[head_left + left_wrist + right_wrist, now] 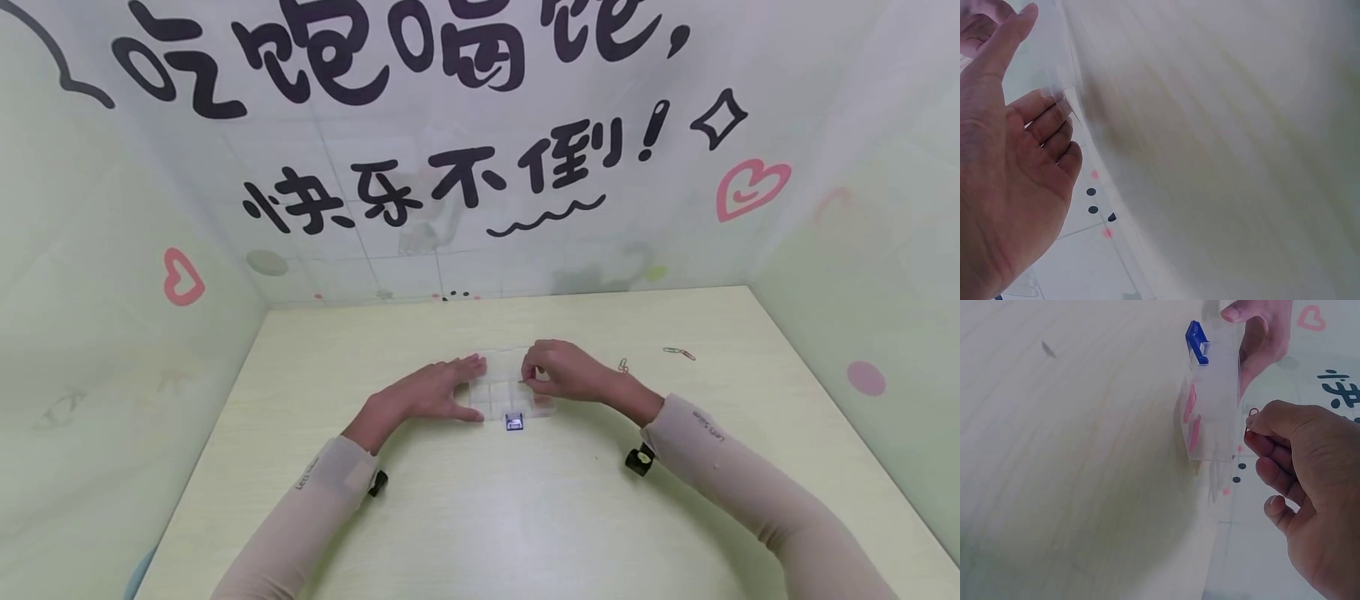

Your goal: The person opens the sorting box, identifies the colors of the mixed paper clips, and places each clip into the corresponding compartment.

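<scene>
Clear plastic compartment box (510, 392) with blue latch (1196, 342) at mid-worktop (525, 517). The left hand (431, 393) lies on the box's left side with its fingers straight, steadying it. The right hand (562, 372) pinches a small red paper clip (1251, 415) between thumb and forefinger over the box's right part (pink clips (1192, 425) already lie inside). More clips (678, 352) lie well apart to the right. The clip is probably light, stiff and slippery, best pinched across its flat loops; the box seems light and likely to slide unless held.

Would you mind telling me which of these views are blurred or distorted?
Head view: sharp, but wide-angle bending curves the walls and table. Left wrist view: table smeared, left hand fairly crisp. Right wrist view: table soft, right hand and clear box reasonably sharp.
</scene>
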The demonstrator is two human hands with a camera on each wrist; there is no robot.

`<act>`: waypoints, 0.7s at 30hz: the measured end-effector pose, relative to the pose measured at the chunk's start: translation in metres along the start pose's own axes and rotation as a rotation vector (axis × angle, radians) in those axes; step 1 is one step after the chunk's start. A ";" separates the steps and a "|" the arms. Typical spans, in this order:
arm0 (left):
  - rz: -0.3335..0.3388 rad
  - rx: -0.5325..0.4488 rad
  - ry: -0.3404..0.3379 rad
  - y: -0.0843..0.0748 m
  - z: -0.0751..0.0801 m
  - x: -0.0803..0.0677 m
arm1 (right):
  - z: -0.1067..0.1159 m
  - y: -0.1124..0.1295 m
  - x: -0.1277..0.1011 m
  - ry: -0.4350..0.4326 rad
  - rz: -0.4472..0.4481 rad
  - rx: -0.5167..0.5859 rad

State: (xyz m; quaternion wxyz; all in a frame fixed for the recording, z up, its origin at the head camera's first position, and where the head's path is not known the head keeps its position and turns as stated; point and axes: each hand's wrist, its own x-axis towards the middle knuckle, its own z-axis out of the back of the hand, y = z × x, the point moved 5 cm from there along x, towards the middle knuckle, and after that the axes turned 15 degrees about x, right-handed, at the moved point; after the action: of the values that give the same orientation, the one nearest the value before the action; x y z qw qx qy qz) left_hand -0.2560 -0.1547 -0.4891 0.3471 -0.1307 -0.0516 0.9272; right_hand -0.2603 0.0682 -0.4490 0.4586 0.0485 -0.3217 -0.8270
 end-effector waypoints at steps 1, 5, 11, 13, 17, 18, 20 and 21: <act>0.000 -0.001 0.000 0.000 0.000 0.000 | -0.001 0.000 0.001 0.000 -0.001 0.001; 0.003 0.001 0.001 0.001 -0.001 0.000 | -0.004 -0.001 0.003 0.000 -0.002 -0.018; 0.007 -0.004 0.006 0.000 -0.001 0.001 | -0.008 -0.003 0.003 -0.001 -0.006 -0.051; 0.008 -0.007 0.007 0.000 0.000 0.001 | -0.008 -0.004 0.003 0.000 -0.009 -0.056; 0.009 -0.011 0.006 -0.001 0.001 0.000 | -0.005 -0.004 0.000 -0.002 -0.009 -0.050; 0.009 -0.010 0.006 -0.001 0.001 0.000 | -0.004 -0.004 0.000 -0.005 -0.013 -0.043; 0.008 -0.010 0.005 -0.001 0.001 0.001 | -0.002 -0.006 -0.002 -0.009 -0.027 -0.038; 0.008 -0.010 0.005 -0.001 0.001 0.001 | -0.002 -0.007 -0.004 -0.010 -0.037 -0.038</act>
State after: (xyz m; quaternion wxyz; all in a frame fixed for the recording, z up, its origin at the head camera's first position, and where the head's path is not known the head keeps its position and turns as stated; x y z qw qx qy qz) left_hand -0.2564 -0.1537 -0.4883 0.3429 -0.1351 -0.0546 0.9280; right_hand -0.2630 0.0731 -0.4553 0.4424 0.0417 -0.3071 -0.8416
